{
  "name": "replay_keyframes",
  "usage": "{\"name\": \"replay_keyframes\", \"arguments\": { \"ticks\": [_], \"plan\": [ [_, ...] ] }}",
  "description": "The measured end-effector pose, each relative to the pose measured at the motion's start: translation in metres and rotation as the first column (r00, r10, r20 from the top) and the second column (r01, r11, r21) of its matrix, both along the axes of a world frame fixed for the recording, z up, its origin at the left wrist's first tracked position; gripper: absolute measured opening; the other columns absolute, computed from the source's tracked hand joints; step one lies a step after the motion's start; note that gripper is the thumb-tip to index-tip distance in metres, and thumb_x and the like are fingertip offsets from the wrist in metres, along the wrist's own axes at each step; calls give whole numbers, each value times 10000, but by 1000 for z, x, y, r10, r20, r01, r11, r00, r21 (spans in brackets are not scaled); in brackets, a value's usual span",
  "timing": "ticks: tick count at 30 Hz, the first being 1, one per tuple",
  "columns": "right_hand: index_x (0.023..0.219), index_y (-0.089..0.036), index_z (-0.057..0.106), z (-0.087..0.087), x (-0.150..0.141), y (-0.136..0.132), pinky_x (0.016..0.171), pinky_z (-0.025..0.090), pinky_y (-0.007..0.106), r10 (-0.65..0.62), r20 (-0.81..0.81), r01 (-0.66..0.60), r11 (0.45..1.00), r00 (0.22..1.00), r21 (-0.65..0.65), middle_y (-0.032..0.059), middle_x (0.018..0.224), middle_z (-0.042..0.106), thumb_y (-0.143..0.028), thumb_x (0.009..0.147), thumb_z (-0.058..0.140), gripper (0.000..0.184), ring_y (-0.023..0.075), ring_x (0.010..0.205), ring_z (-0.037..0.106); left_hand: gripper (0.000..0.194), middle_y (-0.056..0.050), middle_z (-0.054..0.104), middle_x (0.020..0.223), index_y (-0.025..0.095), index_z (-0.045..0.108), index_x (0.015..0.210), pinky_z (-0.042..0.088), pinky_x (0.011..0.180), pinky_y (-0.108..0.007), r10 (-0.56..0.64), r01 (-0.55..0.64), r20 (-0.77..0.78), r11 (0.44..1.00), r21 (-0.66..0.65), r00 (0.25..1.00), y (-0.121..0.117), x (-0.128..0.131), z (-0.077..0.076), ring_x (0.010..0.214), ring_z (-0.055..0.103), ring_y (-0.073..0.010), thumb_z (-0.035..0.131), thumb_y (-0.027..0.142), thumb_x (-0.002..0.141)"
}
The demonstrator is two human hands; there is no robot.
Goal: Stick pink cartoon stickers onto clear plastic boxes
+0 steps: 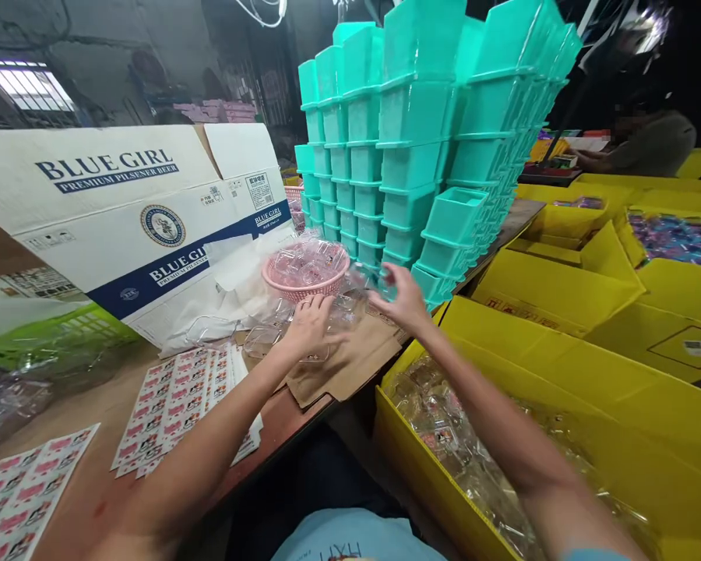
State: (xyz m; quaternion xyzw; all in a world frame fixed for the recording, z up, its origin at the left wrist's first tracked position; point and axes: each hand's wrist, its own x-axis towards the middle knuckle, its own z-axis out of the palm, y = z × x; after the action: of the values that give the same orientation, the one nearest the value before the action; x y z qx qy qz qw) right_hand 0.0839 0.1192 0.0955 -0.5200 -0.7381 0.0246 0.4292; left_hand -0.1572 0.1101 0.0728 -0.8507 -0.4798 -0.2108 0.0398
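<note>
My left hand point(311, 326) rests palm down on a clear plastic piece point(312, 354) lying on brown cardboard point(350, 362), its fingers curled over it. My right hand point(398, 298) is raised just right of a pink basket point(307, 282) full of clear plastic parts; its fingers pinch a small clear plastic piece point(362, 276). More clear plastic shells point(262, 339) lie loose on the table beside the left hand. Sticker sheets point(181, 397) with pink and red labels lie nearer to me on the left.
Tall stacks of teal plastic tubs point(420, 148) stand behind the basket. A Blue Girl beer carton point(122, 210) lies at the left. A yellow box point(537, 421) holding packed clear pieces is at my right. Another person point(642, 140) sits far right.
</note>
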Motion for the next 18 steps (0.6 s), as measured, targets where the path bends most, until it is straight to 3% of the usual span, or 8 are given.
{"name": "replay_keyframes", "arguments": {
  "ticks": [3, 6, 9, 11, 13, 14, 16, 18],
  "plan": [
    [1275, -205, 598, -19, 109, -66, 812, 534, 380, -41, 120, 73, 956, 992, -284, 99, 1068, 688, -534, 791, 658, 589, 255, 917, 663, 731, -162, 484, 1344, 206, 426, 1350, 335, 1049, -540, 16, -20, -78, 998, -58, 997, 0, -12, -1, 1254, 425, -363, 765, 369, 723],
    [1176, -148, 677, -68, 213, -130, 750, 561, 429, -114, 326, 291, 768, 939, -570, 182, 1088, 719, -543, 668, 716, 644, 329, 889, 698, 668, -157, 487, 1346, 219, 436, 1346, 338, 1040, -549, 10, -16, -62, 995, -102, 998, 6, -17, 1, 1257, 419, -362, 721, 351, 757],
    [1152, -140, 698, -114, 259, -166, 773, 580, 491, -122, 431, 412, 602, 894, -684, 230, 1155, 710, -478, 626, 742, 627, 401, 969, 701, 705, -136, 484, 1365, 252, 441, 1342, 365, 1028, -545, -53, 46, -27, 974, -222, 998, 15, -24, 7, 1270, 420, -359, 744, 414, 726],
    [1200, -141, 673, -123, 244, -166, 876, 551, 556, -141, 468, 440, 643, 872, -627, 235, 1213, 683, -494, 639, 752, 667, 438, 1082, 661, 705, -121, 508, 1342, 257, 474, 1300, 394, 1014, -521, -100, 100, 14, 949, -299, 995, 20, -30, 13, 1248, 453, -348, 775, 435, 688],
    [1300, -149, 608, -111, 194, -153, 999, 483, 580, -134, 418, 350, 794, 898, -497, 224, 1305, 628, -521, 727, 716, 692, 424, 1199, 600, 661, -115, 536, 1313, 244, 507, 1251, 407, 1012, -506, -128, 131, 29, 941, -313, 991, 19, -31, 20, 1222, 483, -334, 786, 424, 680],
    [1360, -173, 558, -98, 159, -144, 1047, 458, 553, -77, 336, 230, 866, 939, -443, 199, 1360, 594, -505, 817, 653, 644, 379, 1242, 579, 642, -114, 546, 1304, 235, 514, 1238, 407, 1019, -505, -134, 142, 49, 945, -294, 990, 16, -30, 23, 1214, 494, -327, 786, 415, 686],
    [1466, -215, 435, -68, 81, -126, 1123, 398, 504, 82, 140, -34, 950, 987, -310, 164, 1452, 520, -502, 900, 593, 654, 315, 1333, 508, 620, -110, 561, 1295, 218, 509, 1241, 402, 1040, -492, -145, 185, 182, 956, -227, 973, 5, -19, 29, 1205, 514, -303, 773, 408, 713],
    [1569, -209, 204, -42, 14, -107, 1170, 344, 476, 271, -22, -271, 950, 962, -154, 167, 1565, 365, -532, 816, 708, 962, 303, 1439, 368, 617, -104, 561, 1314, 214, 494, 1273, 396, 1067, -459, -169, 255, 399, 951, -173, 901, -12, -1, 33, 1224, 520, -276, 750, 425, 753]
  ]
}}
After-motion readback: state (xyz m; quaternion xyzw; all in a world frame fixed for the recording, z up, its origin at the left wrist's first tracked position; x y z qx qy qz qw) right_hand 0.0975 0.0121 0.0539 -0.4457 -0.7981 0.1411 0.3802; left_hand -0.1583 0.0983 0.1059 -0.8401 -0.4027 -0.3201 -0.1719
